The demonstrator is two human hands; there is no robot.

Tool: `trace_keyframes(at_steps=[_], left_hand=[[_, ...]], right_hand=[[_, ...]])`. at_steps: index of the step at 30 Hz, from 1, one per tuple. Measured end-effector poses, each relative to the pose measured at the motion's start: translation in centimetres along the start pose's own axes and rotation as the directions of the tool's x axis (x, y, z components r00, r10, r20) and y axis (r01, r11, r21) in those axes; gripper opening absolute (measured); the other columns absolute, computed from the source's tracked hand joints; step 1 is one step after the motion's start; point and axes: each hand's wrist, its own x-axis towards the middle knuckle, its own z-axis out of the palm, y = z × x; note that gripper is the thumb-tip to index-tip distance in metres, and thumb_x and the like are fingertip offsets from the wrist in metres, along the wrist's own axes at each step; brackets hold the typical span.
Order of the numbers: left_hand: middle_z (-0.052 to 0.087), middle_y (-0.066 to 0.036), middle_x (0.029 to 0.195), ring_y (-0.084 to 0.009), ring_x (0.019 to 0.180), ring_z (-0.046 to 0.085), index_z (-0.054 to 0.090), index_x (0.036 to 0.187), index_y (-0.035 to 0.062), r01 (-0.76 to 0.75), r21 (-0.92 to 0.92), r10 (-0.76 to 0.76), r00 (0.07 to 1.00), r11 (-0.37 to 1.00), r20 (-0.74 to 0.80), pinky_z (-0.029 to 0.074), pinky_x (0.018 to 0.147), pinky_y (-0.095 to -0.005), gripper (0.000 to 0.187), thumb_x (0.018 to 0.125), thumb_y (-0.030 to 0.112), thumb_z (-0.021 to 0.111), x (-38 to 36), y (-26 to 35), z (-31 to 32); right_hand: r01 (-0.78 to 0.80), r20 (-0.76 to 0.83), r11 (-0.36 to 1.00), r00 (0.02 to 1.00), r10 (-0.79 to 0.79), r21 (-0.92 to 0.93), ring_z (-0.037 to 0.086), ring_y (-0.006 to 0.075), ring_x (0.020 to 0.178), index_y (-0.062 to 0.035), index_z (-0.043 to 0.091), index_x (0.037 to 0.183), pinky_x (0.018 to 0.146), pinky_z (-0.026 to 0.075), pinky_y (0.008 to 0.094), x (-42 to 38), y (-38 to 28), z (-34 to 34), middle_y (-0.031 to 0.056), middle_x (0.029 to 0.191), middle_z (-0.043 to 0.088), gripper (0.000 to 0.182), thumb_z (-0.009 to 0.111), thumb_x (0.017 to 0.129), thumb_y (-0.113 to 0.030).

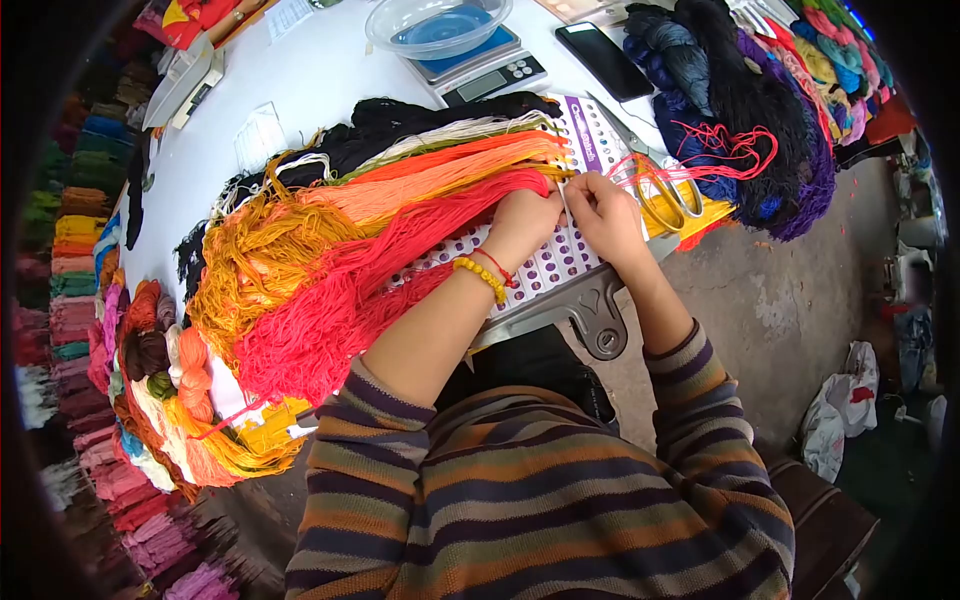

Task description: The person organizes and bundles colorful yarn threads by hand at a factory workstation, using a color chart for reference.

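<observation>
My left hand (525,220), with a yellow bead bracelet (482,276) and a red cord at the wrist, is closed on the gathered end of a bright red-pink thread skein (400,240). Right beside it, my right hand (606,215) is pinched; what lies between its fingertips is too small to make out. Both hands rest over a white card with rows of coloured dots (548,262). Orange thread (370,195), golden-brown thread (250,260) and black thread (400,122) fan out leftward. Scissors (672,190) with metal loops lie just right of my right hand.
A scale (490,80) carries a clear plastic bowl (435,25). A black phone (604,62) lies near dark blue and black skeins (700,80). Loose red strands (735,150) trail over them. A grey metal clip (598,315) sits at the table edge. More skeins (175,390) hang at left.
</observation>
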Motion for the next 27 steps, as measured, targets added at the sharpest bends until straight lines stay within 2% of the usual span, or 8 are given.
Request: trace_keyframes(at_steps=[2,4,8,13,16,20,21,27], left_hand=[[0.059,-0.004,0.063,-0.0106,0.056,0.056,0.061,0.080,0.0017,-0.014,0.318,0.002,0.999,0.948,0.037,0.045,0.056,-0.0255,0.011,0.078,0.011,0.056,-0.8,1.0,-0.7],[0.058,-0.003,0.062,-0.0100,0.056,0.056,0.061,0.081,0.0033,0.015,0.310,0.003,0.998,0.951,-0.056,0.044,0.056,-0.0257,0.012,0.078,0.014,0.056,-1.3,0.6,-1.4],[0.052,0.002,0.061,-0.0048,0.048,0.041,0.061,0.081,0.0018,0.030,-0.351,-0.032,0.999,0.936,0.000,0.031,0.044,-0.0189,0.008,0.076,0.008,0.062,-3.1,1.5,-3.2],[0.052,0.000,0.063,-0.0030,0.050,0.039,0.059,0.088,0.0019,0.118,-0.572,-0.004,0.980,0.812,0.198,0.027,0.043,-0.0168,0.012,0.079,0.009,0.060,-4.5,1.9,-4.2],[0.055,-0.001,0.071,-0.0044,0.050,0.043,0.055,0.095,0.0072,0.355,-0.788,0.025,0.905,0.503,0.424,0.028,0.041,-0.0167,0.017,0.087,0.022,0.051,-4.6,2.1,-4.2],[0.056,0.000,0.082,-0.0064,0.057,0.051,0.054,0.100,0.0129,0.336,-0.588,-0.142,0.926,0.736,0.351,0.028,0.042,-0.0167,0.024,0.088,0.034,0.051,-3.8,2.2,-3.1],[0.057,0.001,0.083,-0.0068,0.059,0.052,0.054,0.102,0.0126,0.334,-0.590,-0.148,0.928,0.735,0.342,0.028,0.043,-0.0168,0.026,0.088,0.034,0.052,-3.8,2.2,-2.6],[0.061,-0.004,0.081,-0.0053,0.051,0.044,0.061,0.089,0.0027,0.212,-0.674,-0.211,0.974,0.708,0.085,0.025,0.040,-0.0185,0.027,0.089,0.027,0.048,-4.0,0.3,-3.6]], right_hand=[[-0.034,-0.015,0.999,0.999,0.034,0.018,0.060,0.0273,0.061,-0.0061,0.058,0.082,0.056,0.046,0.0355,-0.1,-0.3,-0.2,0.0098,0.065,0.060,0.012,0.059,0.075,-0.016],[-0.064,-0.030,0.997,0.997,0.065,0.039,0.060,0.0268,0.059,-0.0062,0.058,0.082,0.055,0.046,0.0353,-0.1,-0.3,-0.3,0.0093,0.063,0.059,0.013,0.060,0.074,-0.016],[0.024,0.022,0.999,1.000,-0.023,-0.030,0.060,0.0260,0.061,-0.0065,0.058,0.083,0.056,0.047,0.0350,-0.1,0.0,-0.2,0.0099,0.066,0.060,0.014,0.060,0.070,-0.012],[0.164,-0.068,0.983,0.983,-0.170,-0.084,0.060,0.0229,0.062,-0.0038,0.059,0.084,0.056,0.046,0.0328,-0.2,0.8,0.5,0.0118,0.076,0.061,0.014,0.061,0.071,-0.009],[0.179,-0.096,0.977,0.977,-0.190,-0.117,0.059,0.0231,0.061,-0.0029,0.058,0.084,0.055,0.046,0.0329,-0.2,1.0,0.6,0.0119,0.074,0.060,0.012,0.061,0.073,-0.008],[0.103,-0.183,0.994,0.979,-0.095,0.035,0.058,0.0281,0.065,-0.0043,0.057,0.082,0.056,0.047,0.0347,-0.5,0.3,0.1,0.0110,0.075,0.057,0.008,0.060,0.076,-0.008],[0.230,-0.189,0.973,0.957,-0.220,0.031,0.057,0.0292,0.064,-0.0050,0.057,0.082,0.056,0.047,0.0343,-0.8,0.3,0.1,0.0107,0.075,0.056,0.007,0.060,0.076,-0.008],[0.292,0.073,0.918,0.956,-0.282,-0.268,0.057,0.0298,0.078,-0.0104,0.050,0.097,0.063,0.047,0.0399,-1.1,-0.5,0.1,0.0089,0.090,0.052,0.031,0.063,0.071,-0.020]])
